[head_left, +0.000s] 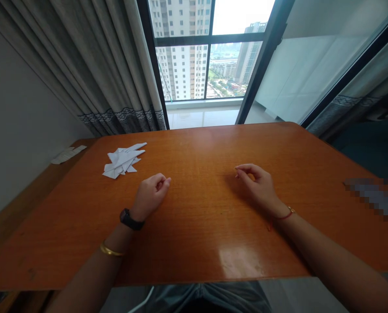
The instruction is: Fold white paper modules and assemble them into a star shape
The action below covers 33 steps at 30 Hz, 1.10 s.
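Folded white papers [124, 161] lie in a loose, overlapping heap on the far left part of the orange-brown tabletop [200, 208] in the head view, their pointed ends mostly turned to the right. The left hand [150, 195] is nearest to them, just in front and to the right of the heap and apart from it, its fingers curled in and its thumb laid against them. A black watch [131, 219] circles the left wrist, and a gold bangle [111, 250] sits farther up that forearm. The right hand [257, 184] is over the right half of the tabletop, well apart from the papers, with thumb and index fingertip brought together in a rounded loop; whether anything tiny sits between those 2 tips, I cannot tell. A thin red bracelet [289, 213] rings the right wrist. At the tabletop's right edge lies a pale strip [376, 198], too pixelated to identify. Left of the tabletop, a flat pale piece [69, 154] rests near the wall. Beyond the far edge hang a grey curtain [115, 61] and a dark-framed window [210, 40], with tall buildings visible outside.
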Tool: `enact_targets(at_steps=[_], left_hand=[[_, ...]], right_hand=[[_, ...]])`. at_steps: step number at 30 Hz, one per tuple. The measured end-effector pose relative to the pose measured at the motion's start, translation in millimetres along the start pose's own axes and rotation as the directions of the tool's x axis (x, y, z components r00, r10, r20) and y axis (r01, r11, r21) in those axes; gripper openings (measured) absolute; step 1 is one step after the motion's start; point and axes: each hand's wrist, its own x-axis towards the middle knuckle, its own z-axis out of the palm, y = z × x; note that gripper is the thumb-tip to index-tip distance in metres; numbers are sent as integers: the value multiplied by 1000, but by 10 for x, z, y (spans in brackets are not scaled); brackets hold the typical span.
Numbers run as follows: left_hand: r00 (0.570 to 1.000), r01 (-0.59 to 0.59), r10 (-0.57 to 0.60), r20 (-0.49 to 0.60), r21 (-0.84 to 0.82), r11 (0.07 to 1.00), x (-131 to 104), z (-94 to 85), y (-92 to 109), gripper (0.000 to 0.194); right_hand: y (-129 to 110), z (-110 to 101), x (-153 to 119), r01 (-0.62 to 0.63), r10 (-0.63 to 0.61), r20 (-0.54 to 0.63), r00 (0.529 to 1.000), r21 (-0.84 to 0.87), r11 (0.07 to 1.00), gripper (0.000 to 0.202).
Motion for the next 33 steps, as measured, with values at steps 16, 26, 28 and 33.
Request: enact_targets(at_steps=[16, 26, 28, 33], left_hand=[[997, -31, 32, 71, -5, 999, -103, 31, 14, 39], [998, -54, 54, -22, -15, 998, -132, 15, 8, 40], [998, -60, 60, -25, -11, 998, -137, 14, -10, 40], [996, -83, 84, -27, 14, 996, -126, 5, -24, 38]], right_hand=[[-143, 90, -133, 99, -90, 167, 982, -43, 994, 16], [-85, 164, -187, 15, -24, 186, 982, 45, 999, 18], [-75, 168, -193, 8, -18, 194, 981, 53, 999, 18], [-78, 156, -188, 18, -28, 192, 981, 54, 998, 18]])
